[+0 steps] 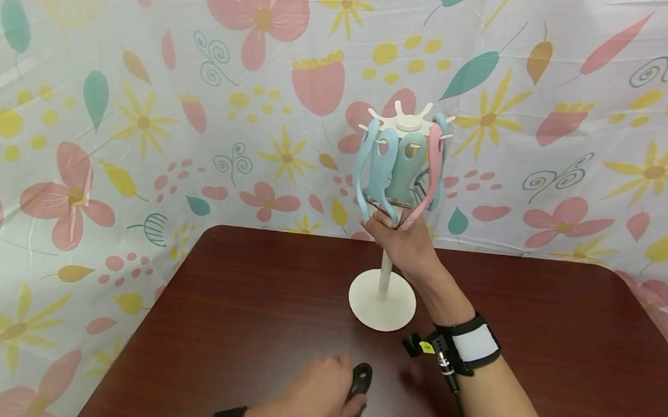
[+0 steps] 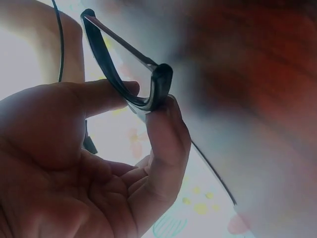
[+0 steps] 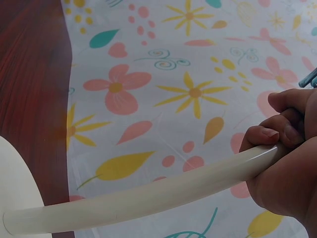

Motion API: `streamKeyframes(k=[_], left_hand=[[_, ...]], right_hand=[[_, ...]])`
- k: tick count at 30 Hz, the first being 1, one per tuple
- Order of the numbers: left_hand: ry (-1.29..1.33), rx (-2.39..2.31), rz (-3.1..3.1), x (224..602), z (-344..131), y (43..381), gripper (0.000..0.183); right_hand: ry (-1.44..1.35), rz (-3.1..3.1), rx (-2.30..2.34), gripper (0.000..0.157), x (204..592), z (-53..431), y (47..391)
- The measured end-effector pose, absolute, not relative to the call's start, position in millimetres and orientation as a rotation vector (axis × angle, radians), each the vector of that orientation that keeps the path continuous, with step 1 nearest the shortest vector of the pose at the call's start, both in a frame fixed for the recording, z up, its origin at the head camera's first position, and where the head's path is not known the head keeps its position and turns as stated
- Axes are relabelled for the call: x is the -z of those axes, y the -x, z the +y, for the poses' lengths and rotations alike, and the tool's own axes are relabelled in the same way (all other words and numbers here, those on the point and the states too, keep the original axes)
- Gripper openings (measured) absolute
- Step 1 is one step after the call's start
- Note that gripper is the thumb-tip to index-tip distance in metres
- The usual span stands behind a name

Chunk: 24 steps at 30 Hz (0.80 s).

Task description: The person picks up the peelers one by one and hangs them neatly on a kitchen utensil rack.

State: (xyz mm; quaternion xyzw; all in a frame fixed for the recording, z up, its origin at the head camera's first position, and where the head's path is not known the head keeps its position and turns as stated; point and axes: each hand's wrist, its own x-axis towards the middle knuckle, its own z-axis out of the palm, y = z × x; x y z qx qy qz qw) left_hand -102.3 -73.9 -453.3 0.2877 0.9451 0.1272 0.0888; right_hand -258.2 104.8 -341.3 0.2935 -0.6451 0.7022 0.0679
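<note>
My left hand (image 1: 315,393) pinches a black Y-shaped peeler (image 1: 361,379) low over the table's near side. In the left wrist view, thumb and forefinger hold the peeler (image 2: 110,64) just by its U-shaped head, the blade bar facing up. A white rotating rack (image 1: 409,122) on a pole stands farther back; my right hand (image 1: 408,244) grips the pole (image 3: 148,198) just under the hung utensils. From the rack's hooks hang a light blue peeler (image 1: 381,164), a grey-green peeler (image 1: 405,174), a pink peeler (image 1: 434,163) and more behind, partly hidden.
The rack's round white base (image 1: 381,315) rests on the dark brown table (image 1: 261,293). Behind the table hangs a flower-patterned cloth (image 1: 142,192). A black strap with a camera and cable (image 1: 463,347) sits on my right wrist.
</note>
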Motion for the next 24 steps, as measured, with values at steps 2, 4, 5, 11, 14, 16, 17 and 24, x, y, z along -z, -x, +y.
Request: streamKeyframes(k=[2, 4, 5, 11, 14, 16, 17, 24], left_hand=[[-0.856, -0.402, 2.816, 451, -75, 103, 0.044], [-0.871, -0.421, 2.843, 449, -77, 105, 0.043], [-0.880, -0.430, 2.862, 448, -77, 106, 0.042], [-0.879, -0.425, 2.994, 443, -82, 112, 0.043], [-0.845, -0.463, 3.004, 441, -83, 115, 0.043], [-0.820, -0.493, 3.023, 441, -85, 118, 0.042], [-0.806, -0.508, 3.039, 440, -86, 120, 0.041], [-0.753, -0.589, 3.149, 438, -96, 133, 0.038]], right_hand=[[-0.874, -1.950, -2.123, 0.044, 342, 105, 258], [-0.868, -1.947, -2.133, 0.044, 342, 105, 258], [-0.868, -1.942, -2.139, 0.044, 342, 105, 258], [-0.877, -1.931, -2.145, 0.045, 342, 105, 258], [-0.875, -1.936, -2.140, 0.045, 342, 105, 257], [-0.873, -1.939, -2.141, 0.045, 341, 105, 256], [-0.872, -1.941, -2.138, 0.045, 341, 105, 256], [-0.863, -1.964, -2.115, 0.045, 340, 105, 254]])
